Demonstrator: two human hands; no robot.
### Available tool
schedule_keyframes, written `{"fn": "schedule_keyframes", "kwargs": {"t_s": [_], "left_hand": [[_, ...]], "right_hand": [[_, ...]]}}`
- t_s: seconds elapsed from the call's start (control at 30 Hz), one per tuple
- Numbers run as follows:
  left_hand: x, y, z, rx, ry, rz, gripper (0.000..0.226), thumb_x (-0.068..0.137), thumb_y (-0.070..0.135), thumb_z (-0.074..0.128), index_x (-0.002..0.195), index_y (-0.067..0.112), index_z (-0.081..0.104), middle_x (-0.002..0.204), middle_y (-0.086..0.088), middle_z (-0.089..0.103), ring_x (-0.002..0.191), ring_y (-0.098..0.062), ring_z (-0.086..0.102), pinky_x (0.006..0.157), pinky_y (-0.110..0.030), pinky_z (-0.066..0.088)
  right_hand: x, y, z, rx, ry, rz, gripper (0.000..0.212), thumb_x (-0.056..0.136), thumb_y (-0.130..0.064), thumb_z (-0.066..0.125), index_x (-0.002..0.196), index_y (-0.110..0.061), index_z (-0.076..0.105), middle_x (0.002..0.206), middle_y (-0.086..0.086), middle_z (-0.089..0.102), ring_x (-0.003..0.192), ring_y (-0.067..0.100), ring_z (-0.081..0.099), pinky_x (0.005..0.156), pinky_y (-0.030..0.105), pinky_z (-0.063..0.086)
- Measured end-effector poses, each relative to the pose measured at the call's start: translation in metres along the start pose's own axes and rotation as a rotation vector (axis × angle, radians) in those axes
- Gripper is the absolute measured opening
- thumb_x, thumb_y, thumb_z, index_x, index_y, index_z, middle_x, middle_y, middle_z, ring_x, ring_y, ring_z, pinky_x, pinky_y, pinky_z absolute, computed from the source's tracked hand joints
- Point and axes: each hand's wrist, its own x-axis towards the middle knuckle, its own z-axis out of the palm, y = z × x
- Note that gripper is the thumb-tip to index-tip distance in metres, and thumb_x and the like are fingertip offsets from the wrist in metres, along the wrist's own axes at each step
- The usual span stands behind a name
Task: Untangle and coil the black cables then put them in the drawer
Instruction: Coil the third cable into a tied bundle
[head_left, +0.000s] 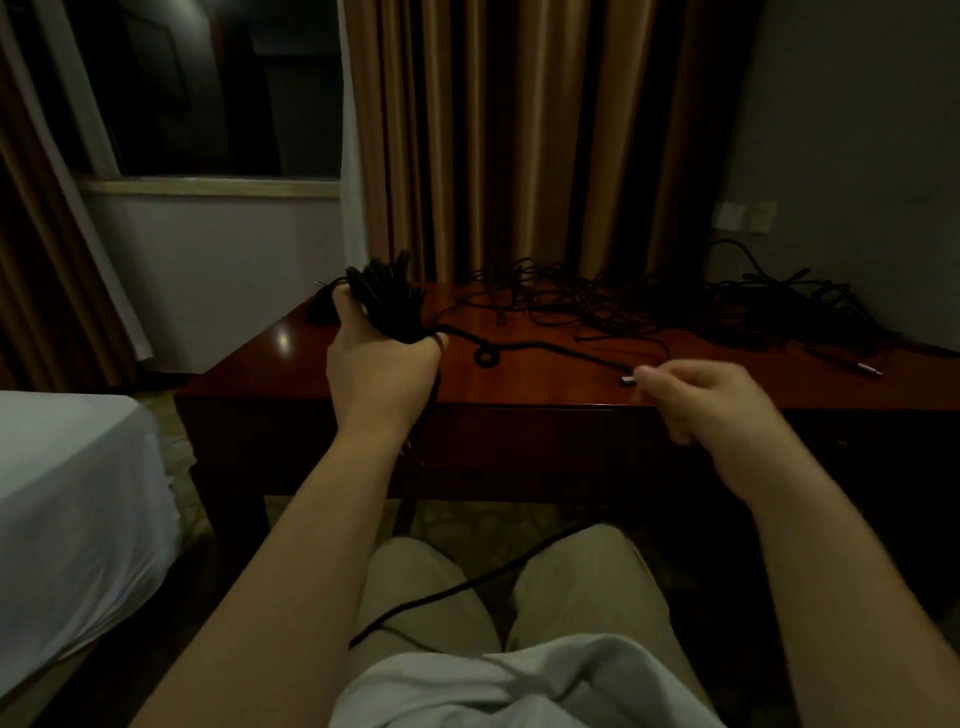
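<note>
At the bottom centre of the frame, closest of all, lies a bunched white cloth garment over the person's lap, and above it two knees in light beige trousers. A single thin black cable strand runs diagonally across the trousers, from the lower left of the lap up toward the right.

The left hand, left of centre, has its fingers curled tight round a thick coiled bundle of black cable, which it holds above the left end of a glossy reddish-brown wooden desk. From the bundle one black cable tail trails right along the desk top, making a small loop on the way, and ends at a small silvery plug.

The right hand, right of centre, hovers at the desk's front edge just beside that plug, its fingers loosely curled; it is blurred, and whether the fingertips pinch anything cannot be told.

Across the back and right of the desk top sprawls a loose tangle of black cables, with another metal-tipped plug lying near the right edge. A drawer front is shut under the desk top.

Behind the desk hang long brown pleated curtains; a dark window fills the upper left, pale wall sockets sit at upper right, and a white-sheeted bed takes the lower left
</note>
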Motion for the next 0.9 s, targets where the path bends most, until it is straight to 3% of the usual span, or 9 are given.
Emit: {"fn": "schedule_keyframes", "kwargs": {"t_s": [0.1,0.23,0.33,0.4,0.53,0.67,0.77,0.83,0.9], "left_hand": [[-0.008,0.005,0.002,0.077,-0.045,0.046,0.055,0.077,0.012,0.072,0.12,0.021,0.038,0.083,0.021,0.047,0.083,-0.01,0.054,0.074,-0.021,0.042],[-0.027,0.004,0.011,0.196,-0.203,0.172,0.052,0.075,0.012,0.069,0.102,0.029,0.028,0.074,0.005,0.051,0.07,-0.021,0.059,0.061,-0.035,0.05],[-0.048,0.001,0.025,0.231,-0.375,0.2,0.047,0.073,0.013,0.069,0.097,0.025,0.03,0.072,0.003,0.051,0.068,-0.023,0.058,0.057,-0.034,0.048],[-0.06,-0.002,0.032,0.163,-0.419,0.128,0.043,0.073,0.011,0.069,0.096,0.022,0.035,0.07,0.004,0.05,0.064,-0.018,0.055,0.057,-0.033,0.047],[-0.068,-0.008,0.03,0.002,-0.424,-0.125,0.044,0.076,0.007,0.068,0.101,0.03,0.04,0.079,0.002,0.056,0.07,-0.017,0.059,0.066,-0.037,0.052],[-0.076,-0.006,0.027,-0.196,-0.478,-0.207,0.048,0.077,-0.004,0.063,0.096,0.037,0.048,0.075,0.005,0.054,0.06,-0.006,0.054,0.055,-0.023,0.045],[-0.076,0.001,0.029,-0.313,-0.476,-0.244,0.042,0.079,-0.01,0.059,0.103,0.023,0.051,0.074,0.007,0.051,0.055,0.0,0.053,0.046,-0.012,0.041],[-0.074,0.006,0.031,-0.376,-0.433,-0.28,0.038,0.081,-0.008,0.059,0.102,0.021,0.051,0.077,0.006,0.052,0.065,-0.007,0.055,0.047,-0.011,0.043],[-0.073,0.008,0.03,-0.413,-0.39,-0.324,0.037,0.082,-0.005,0.059,0.101,0.025,0.052,0.081,0.005,0.055,0.072,-0.01,0.058,0.051,-0.014,0.047]], "right_hand": [[0.006,-0.024,-0.016,-0.098,0.237,-0.182,0.014,0.089,-0.029,0.062,0.076,-0.024,0.066,0.074,-0.008,0.059,0.069,-0.001,0.051,0.062,0.018,0.037],[0.018,-0.049,-0.035,-0.285,0.379,-0.322,0.007,0.089,-0.026,0.063,0.083,-0.03,0.065,0.078,-0.012,0.058,0.078,0.003,0.055,0.069,0.019,0.041],[0.026,-0.06,-0.041,-0.491,0.395,-0.295,0.013,0.091,-0.037,0.056,0.097,-0.032,0.067,0.096,-0.001,0.052,0.104,0.021,0.052,0.095,0.039,0.04],[0.028,-0.058,-0.03,-0.718,0.386,-0.176,0.026,0.094,-0.043,0.049,0.108,-0.03,0.066,0.109,0.007,0.048,0.116,0.029,0.042,0.105,0.049,0.025],[0.025,-0.025,0.013,-0.955,0.395,-0.162,0.025,0.095,-0.038,0.048,0.109,-0.03,0.067,0.117,0.009,0.046,0.117,0.029,0.035,0.104,0.048,0.019],[0.02,0.016,0.057,-0.616,0.45,-0.393,0.026,0.09,-0.019,0.05,0.108,-0.011,0.069,0.114,0.017,0.053,0.114,0.031,0.042,0.107,0.066,0.02],[0.004,0.035,0.087,-0.25,0.475,-0.457,0.04,0.091,-0.02,0.037,0.128,-0.009,0.05,0.139,0.012,0.034,0.13,0.032,0.036,0.101,0.061,0.038],[-0.007,0.047,0.1,-0.189,0.449,-0.489,0.048,0.094,-0.021,0.031,0.142,-0.017,0.028,0.151,-0.001,0.018,0.142,0.023,0.02,0.11,0.056,0.03],[-0.017,0.05,0.107,-0.168,0.293,-0.535,0.054,0.094,-0.027,0.027,0.147,-0.026,0.018,0.155,-0.012,0.017,0.144,0.002,0.007,0.12,0.043,0.009]]}}
